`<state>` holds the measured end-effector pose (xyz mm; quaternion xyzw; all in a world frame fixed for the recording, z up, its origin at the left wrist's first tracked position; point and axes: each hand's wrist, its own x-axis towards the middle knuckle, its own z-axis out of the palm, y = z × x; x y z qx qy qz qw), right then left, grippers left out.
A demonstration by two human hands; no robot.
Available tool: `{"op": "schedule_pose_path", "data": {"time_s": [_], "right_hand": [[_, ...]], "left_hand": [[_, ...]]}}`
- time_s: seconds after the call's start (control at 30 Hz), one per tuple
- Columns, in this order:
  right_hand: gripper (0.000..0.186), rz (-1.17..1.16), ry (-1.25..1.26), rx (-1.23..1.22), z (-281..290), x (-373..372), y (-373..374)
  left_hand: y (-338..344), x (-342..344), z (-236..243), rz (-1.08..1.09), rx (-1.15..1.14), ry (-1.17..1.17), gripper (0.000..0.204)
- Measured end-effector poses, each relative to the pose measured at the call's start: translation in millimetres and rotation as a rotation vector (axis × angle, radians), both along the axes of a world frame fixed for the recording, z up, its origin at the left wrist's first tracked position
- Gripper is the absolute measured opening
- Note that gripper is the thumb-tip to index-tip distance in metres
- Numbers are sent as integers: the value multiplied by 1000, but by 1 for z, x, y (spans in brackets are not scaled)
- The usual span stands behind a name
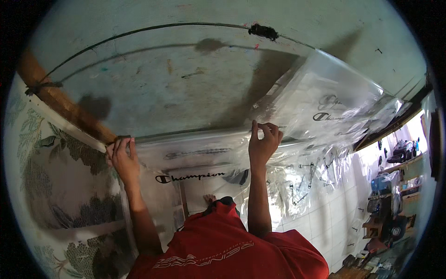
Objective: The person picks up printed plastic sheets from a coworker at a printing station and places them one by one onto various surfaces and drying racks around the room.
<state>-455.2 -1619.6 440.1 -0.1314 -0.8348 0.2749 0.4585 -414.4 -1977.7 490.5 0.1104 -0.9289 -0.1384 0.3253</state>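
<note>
A transparent plastic sheet (195,160) with dark printed lettering hangs in front of me from a roughly level top edge. My left hand (124,160) pinches its upper left corner, close to a wooden beam. At its upper right end, my right hand (264,145) has thumb and fingers closed on the same edge. To the right of that hand hangs another printed transparent sheet (339,88), draped higher up. Whether a line runs beneath the held edge I cannot tell.
A dark cord (186,24) with a black knotted lump (263,32) stretches along the greenish wall (162,88). The wooden beam (74,104) slants down at left beside a patterned curtain (69,186). More plastic (306,172) hangs above the tiled floor (325,211). Cluttered shelves (395,186) stand at right.
</note>
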Motion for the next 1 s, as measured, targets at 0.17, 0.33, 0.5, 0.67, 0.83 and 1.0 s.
{"op": "schedule_pose_path", "data": {"time_s": [0.17,0.33,0.5,0.67,0.83,1.0], "right_hand": [[8,122,22,12,-9,16,-7],[14,193,-95,234,-10,21,-2],[18,247,-92,287,-5,27,-4],[21,227,57,50,-21,33,-2],[29,113,-23,-823,-101,40,22],[53,363,-226,-845,-122,30,27]], "left_hand": [[-9,-2,-18,29,-102,36,36],[-15,-10,-38,-29,90,-68,31],[-1,-2,-25,-75,-84,47,34],[7,-2,-31,-92,-60,114,31],[11,23,-40,-79,135,342,34],[37,36,-64,-26,120,382,38]]}}
